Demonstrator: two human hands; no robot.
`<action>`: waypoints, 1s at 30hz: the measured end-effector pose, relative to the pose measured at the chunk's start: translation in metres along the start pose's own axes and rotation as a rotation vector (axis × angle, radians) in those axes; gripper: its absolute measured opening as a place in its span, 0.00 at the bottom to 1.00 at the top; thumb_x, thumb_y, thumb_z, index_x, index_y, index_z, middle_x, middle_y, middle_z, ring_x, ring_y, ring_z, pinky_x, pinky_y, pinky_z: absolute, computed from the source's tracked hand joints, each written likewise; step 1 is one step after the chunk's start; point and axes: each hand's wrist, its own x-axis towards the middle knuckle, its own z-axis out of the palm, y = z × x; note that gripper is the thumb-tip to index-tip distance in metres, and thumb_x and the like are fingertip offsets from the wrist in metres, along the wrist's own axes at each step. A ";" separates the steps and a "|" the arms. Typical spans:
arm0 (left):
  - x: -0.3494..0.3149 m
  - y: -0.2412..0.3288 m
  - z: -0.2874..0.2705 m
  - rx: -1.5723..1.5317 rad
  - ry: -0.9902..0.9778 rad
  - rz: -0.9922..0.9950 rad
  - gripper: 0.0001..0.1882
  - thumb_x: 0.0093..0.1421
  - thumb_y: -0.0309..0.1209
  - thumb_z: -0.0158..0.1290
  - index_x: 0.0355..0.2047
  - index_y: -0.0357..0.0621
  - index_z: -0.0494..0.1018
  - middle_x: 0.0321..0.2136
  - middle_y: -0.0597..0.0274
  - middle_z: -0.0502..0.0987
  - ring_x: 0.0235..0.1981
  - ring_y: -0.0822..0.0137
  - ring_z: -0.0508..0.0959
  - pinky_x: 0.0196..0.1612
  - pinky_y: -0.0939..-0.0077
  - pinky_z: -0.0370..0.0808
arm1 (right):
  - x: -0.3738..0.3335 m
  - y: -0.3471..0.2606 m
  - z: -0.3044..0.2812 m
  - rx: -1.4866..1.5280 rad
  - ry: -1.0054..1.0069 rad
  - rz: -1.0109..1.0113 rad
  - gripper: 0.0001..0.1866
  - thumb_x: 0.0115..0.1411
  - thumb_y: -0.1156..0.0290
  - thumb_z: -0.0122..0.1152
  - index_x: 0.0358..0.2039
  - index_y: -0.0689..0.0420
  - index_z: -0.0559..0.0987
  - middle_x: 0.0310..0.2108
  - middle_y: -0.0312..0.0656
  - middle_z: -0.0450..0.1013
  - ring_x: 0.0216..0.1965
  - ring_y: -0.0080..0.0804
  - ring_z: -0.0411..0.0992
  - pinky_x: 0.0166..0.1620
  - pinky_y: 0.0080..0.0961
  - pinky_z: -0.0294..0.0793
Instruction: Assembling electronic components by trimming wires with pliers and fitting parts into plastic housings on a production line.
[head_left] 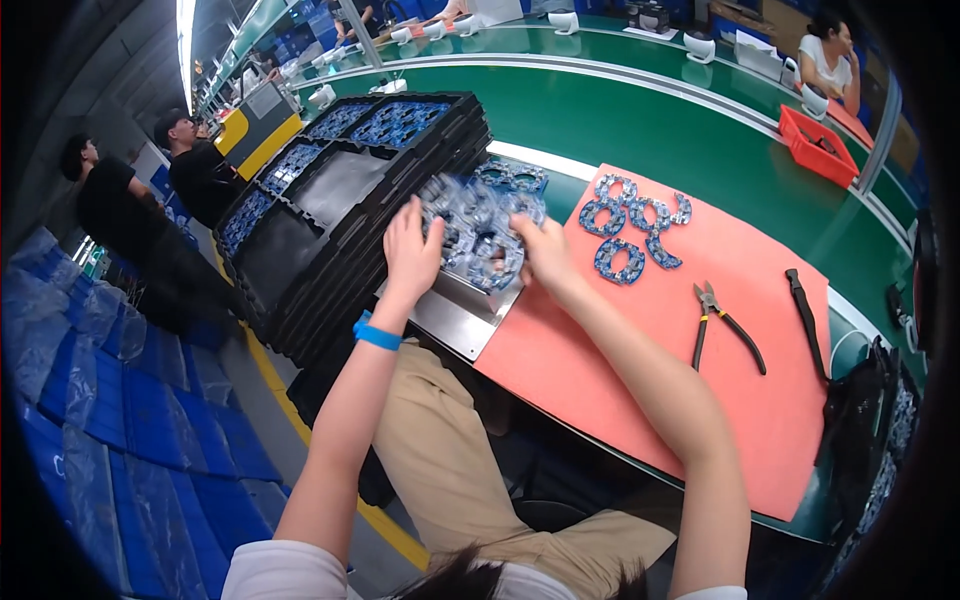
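Observation:
Between my two hands is a panel of blue circuit boards [470,225], blurred by motion, with several ring-shaped boards joined together. My left hand [412,250] grips its left edge and wears a blue wristband [377,333]. At the panel's right edge, my right hand [545,250] holds on with bent fingers. The panel is above a metal plate [455,322] at the left of the table. Another blue board piece [512,177] shows just behind it. On the pink mat [560,330] to the right lie several loose ring-shaped boards [620,260].
Cutting pliers [712,315] with black handles and a black-handled tool [805,315] lie on the mat. Stacked black trays [350,180] holding boards stand at left. Beyond runs a green conveyor [620,110] with a red bin [818,145]. Other people stand or sit farther off.

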 end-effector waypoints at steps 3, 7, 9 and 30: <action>-0.005 0.023 0.000 0.019 -0.098 -0.078 0.33 0.64 0.44 0.46 0.63 0.38 0.56 0.55 0.48 0.68 0.59 0.52 0.64 0.64 0.55 0.51 | 0.002 0.012 -0.018 -0.010 0.001 0.078 0.14 0.65 0.58 0.51 0.38 0.57 0.72 0.27 0.37 0.74 0.16 0.22 0.69 0.17 0.17 0.66; -0.006 0.028 -0.004 -0.203 0.031 -0.008 0.34 0.64 0.42 0.49 0.63 0.34 0.55 0.58 0.42 0.61 0.61 0.47 0.60 0.64 0.57 0.53 | -0.005 -0.022 -0.009 0.124 -0.023 0.010 0.15 0.65 0.56 0.53 0.41 0.54 0.74 0.34 0.30 0.73 0.30 0.15 0.71 0.29 0.17 0.70; -0.005 0.033 -0.009 -0.282 0.138 0.002 0.35 0.65 0.42 0.50 0.62 0.30 0.54 0.59 0.39 0.59 0.62 0.46 0.58 0.64 0.57 0.53 | -0.009 -0.037 -0.009 0.140 0.004 -0.047 0.14 0.65 0.57 0.53 0.40 0.54 0.74 0.34 0.30 0.73 0.31 0.15 0.71 0.32 0.17 0.71; -0.014 0.076 -0.067 -1.591 0.309 -0.393 0.20 0.68 0.30 0.41 0.59 0.42 0.60 0.55 0.53 0.68 0.60 0.57 0.67 0.61 0.59 0.64 | -0.052 -0.002 0.016 -1.144 -0.385 -0.869 0.15 0.57 0.71 0.57 0.45 0.61 0.75 0.35 0.44 0.74 0.39 0.40 0.74 0.42 0.33 0.76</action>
